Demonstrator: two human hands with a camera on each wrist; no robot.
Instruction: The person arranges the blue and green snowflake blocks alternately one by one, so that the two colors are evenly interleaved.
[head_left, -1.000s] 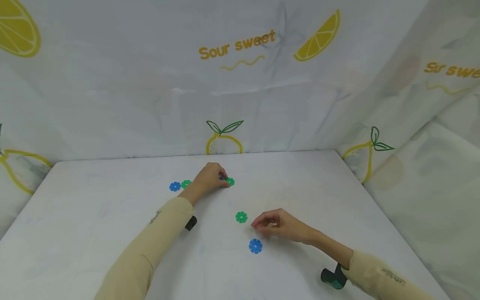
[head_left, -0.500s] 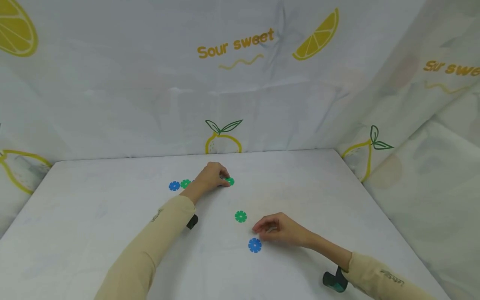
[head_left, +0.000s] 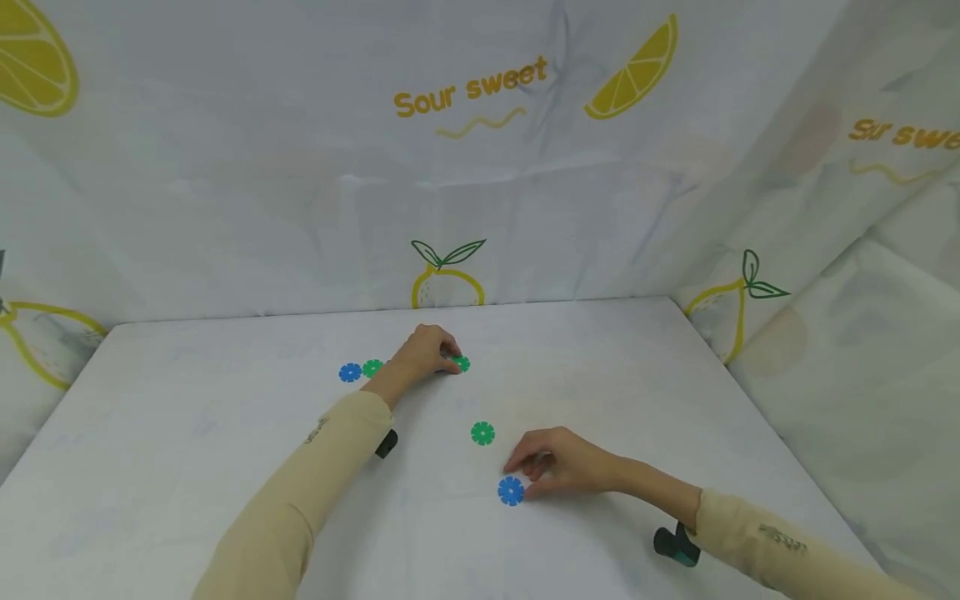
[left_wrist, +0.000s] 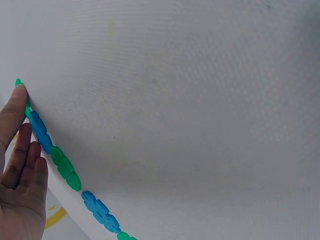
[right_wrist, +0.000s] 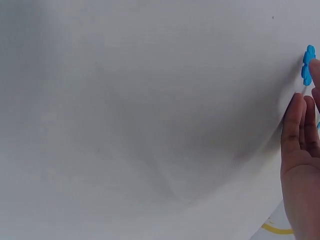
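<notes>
Near the far edge of the table, my left hand (head_left: 425, 354) pinches a green snowflake disc (head_left: 463, 364) with thumb and fingertips. This disc ends a row of alternating blue and green discs. In the left wrist view a blue disc (left_wrist: 41, 132) comes right after it, then a green disc (left_wrist: 65, 168) and another blue disc (left_wrist: 100, 211). My forearm hides part of the row in the head view. Closer to me, my right hand (head_left: 570, 462) spreads thumb and fingers beside a loose blue disc (head_left: 512, 492), thumb tip at its right edge. The right wrist view shows the thumb overlapping that disc.
A loose green disc (head_left: 483, 433) lies flat between the two hands. The row's left end has a blue disc (head_left: 350, 372) and a green disc (head_left: 372, 368). Behind the white table (head_left: 225, 467) hangs a lemon-print cloth (head_left: 300, 208).
My right hand has come down and toward me, from beside the loose green disc to the loose blue disc. My left hand has stayed at the row's right end.
</notes>
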